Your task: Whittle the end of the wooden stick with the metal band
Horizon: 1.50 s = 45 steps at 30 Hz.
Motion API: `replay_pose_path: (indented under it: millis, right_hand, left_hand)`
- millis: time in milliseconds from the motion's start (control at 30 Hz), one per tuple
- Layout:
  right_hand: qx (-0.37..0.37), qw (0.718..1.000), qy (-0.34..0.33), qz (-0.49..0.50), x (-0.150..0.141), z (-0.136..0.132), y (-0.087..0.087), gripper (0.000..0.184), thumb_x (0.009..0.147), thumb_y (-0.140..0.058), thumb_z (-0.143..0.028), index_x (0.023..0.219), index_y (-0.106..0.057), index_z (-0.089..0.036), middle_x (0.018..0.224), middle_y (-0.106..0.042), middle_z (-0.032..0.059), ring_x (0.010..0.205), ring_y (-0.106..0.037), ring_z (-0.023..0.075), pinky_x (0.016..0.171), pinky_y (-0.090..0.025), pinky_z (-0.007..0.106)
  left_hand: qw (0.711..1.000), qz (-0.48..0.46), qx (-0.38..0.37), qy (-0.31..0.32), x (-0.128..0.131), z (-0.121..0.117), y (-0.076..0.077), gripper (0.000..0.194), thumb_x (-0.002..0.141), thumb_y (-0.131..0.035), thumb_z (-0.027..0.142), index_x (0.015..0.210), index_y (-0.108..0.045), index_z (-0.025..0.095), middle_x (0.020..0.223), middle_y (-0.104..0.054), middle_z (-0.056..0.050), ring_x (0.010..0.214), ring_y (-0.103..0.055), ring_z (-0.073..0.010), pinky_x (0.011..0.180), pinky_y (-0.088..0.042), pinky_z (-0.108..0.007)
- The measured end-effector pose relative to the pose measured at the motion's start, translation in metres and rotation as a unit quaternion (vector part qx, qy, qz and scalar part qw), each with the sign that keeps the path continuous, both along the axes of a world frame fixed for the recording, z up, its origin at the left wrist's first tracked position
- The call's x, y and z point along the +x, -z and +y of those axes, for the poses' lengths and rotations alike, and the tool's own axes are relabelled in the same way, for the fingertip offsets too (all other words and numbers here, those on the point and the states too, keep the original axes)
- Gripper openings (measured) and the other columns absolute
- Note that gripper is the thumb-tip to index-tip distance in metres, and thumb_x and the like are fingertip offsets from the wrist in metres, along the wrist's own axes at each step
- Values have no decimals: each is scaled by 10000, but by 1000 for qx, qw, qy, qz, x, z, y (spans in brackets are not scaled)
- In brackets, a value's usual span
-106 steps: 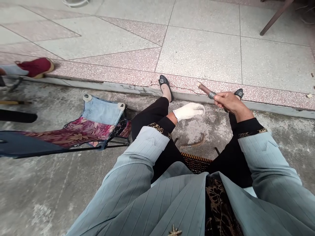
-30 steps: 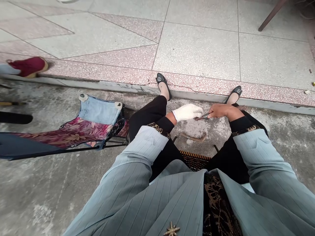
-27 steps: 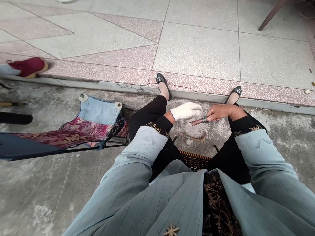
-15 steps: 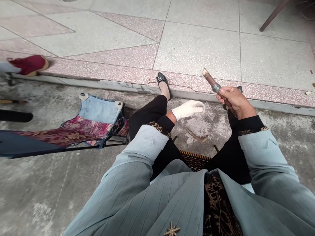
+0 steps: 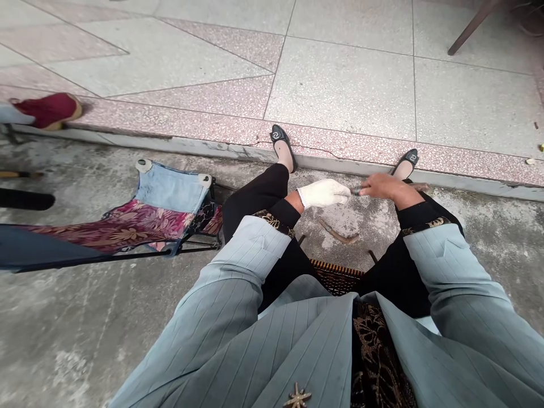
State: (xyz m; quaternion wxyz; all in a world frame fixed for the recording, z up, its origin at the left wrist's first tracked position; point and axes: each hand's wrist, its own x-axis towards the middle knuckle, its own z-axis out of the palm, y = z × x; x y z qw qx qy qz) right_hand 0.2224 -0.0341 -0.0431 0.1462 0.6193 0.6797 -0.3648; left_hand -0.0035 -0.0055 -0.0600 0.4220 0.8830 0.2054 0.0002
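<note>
Head camera shows a short brown wooden stick [image 5: 420, 186] wrapped near one end with a silvery-grey strand [image 5: 356, 191], lying nearly level between both hands, just above the concrete ground. Half a second ago it was tilted up and away with a thin line running to the glove; now it's swung back down, so my guess is the wrap gets worked with both hands close together. Bare right hand [image 5: 380, 186] has its fingers closed round the stick's middle, far end poking out past the wrist. White-gloved left hand [image 5: 325, 194] has curled fingers right at the wrapped end, but honestly can't tell if they're pinching anything, and I can't make out the line now. Below them, a bent brown twig [image 5: 340, 235] lies on the grey concrete ground [image 5: 140, 334], then a dark woven seat [image 5: 338, 279]. Off left there's a denim-and-floral folding chair [image 5: 173, 190].
</note>
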Motion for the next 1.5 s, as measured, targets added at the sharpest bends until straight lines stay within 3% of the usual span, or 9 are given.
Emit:
replay_pose_path:
  millis: [167, 433, 533, 800, 900, 1067, 1167, 1333, 1500]
  right_hand:
    - [-221, 932, -124, 260, -9, -14, -16, 460, 818, -686, -537, 898, -748, -89, 609, -616, 21, 550, -481, 106, 553, -364, 248]
    - [148, 833, 254, 468, 21, -6, -36, 463, 778, -706, -598, 712, -599, -152, 631, -567, 8, 495, -433, 68, 471, -347, 211]
    - [172, 881, 274, 346, 17, 2, -19, 436, 817, -665, -568, 700, -606, -151, 608, -552, 14, 493, -437, 85, 484, -331, 232]
    - [84, 996, 25, -20, -4, 4, -4, 295, 889, -585, -421, 831, -716, -162, 786, -663, 85, 679, -544, 173, 606, -326, 291]
    - [-74, 994, -57, 61, -4, 3, -1, 327, 865, -618, -458, 737, -686, -165, 678, -630, 48, 585, -510, 139, 576, -345, 279]
    - [-229, 920, -129, 291, 2, -3, -12, 410, 817, -663, -563, 761, -699, -158, 586, -556, -16, 515, -459, 89, 526, -358, 231]
    - [-172, 894, -34, 413, 10, -7, -27, 403, 807, -700, -528, 920, -717, -142, 649, -589, -16, 528, -461, 75, 522, -367, 216]
    - [70, 817, 287, 495, 22, -4, -26, 432, 744, -759, -555, 783, -621, -147, 647, -581, 5, 503, -452, 70, 463, -351, 204]
    - [123, 896, 310, 292, 19, 7, -10, 359, 820, -695, -496, 803, -660, -140, 631, -589, 17, 484, -451, 82, 478, -345, 225]
  left_hand:
    - [994, -60, -70, -55, -7, 0, -12, 210, 818, -596, 296, 889, -725, 145, 812, -685, -12, 732, -561, -124, 686, -388, -223]
    - [959, -141, -191, -153, -5, 4, -7, 241, 860, -543, 330, 896, -669, 128, 809, -652, -28, 642, -508, -91, 628, -393, -221]
    - [977, -109, -147, -111, -3, 2, -2, 256, 852, -542, 333, 912, -683, 127, 806, -650, -15, 679, -525, -105, 677, -401, -234]
    - [998, -30, 0, -49, -5, 5, 6, 268, 866, -500, 321, 896, -700, 144, 803, -651, -9, 712, -542, -129, 689, -374, -237]
    - [997, -48, -12, -57, -9, 7, 6, 269, 867, -503, 328, 896, -695, 142, 823, -657, -13, 749, -558, -136, 712, -390, -237]
    - [985, -80, -120, -90, -12, 8, 3, 269, 835, -560, 339, 924, -686, 118, 836, -665, -18, 748, -566, -125, 736, -428, -235]
    - [974, -98, -163, -121, -9, 7, 5, 295, 837, -570, 362, 954, -682, 115, 829, -662, -34, 701, -561, -116, 671, -430, -234]
    - [961, -114, -199, -155, -3, 5, 12, 267, 862, -537, 378, 904, -652, 140, 770, -628, -17, 622, -533, -101, 580, -398, -222]
    - [983, -86, -106, -121, -2, 5, 12, 276, 861, -521, 355, 934, -672, 135, 811, -645, -12, 720, -555, -124, 697, -435, -238]
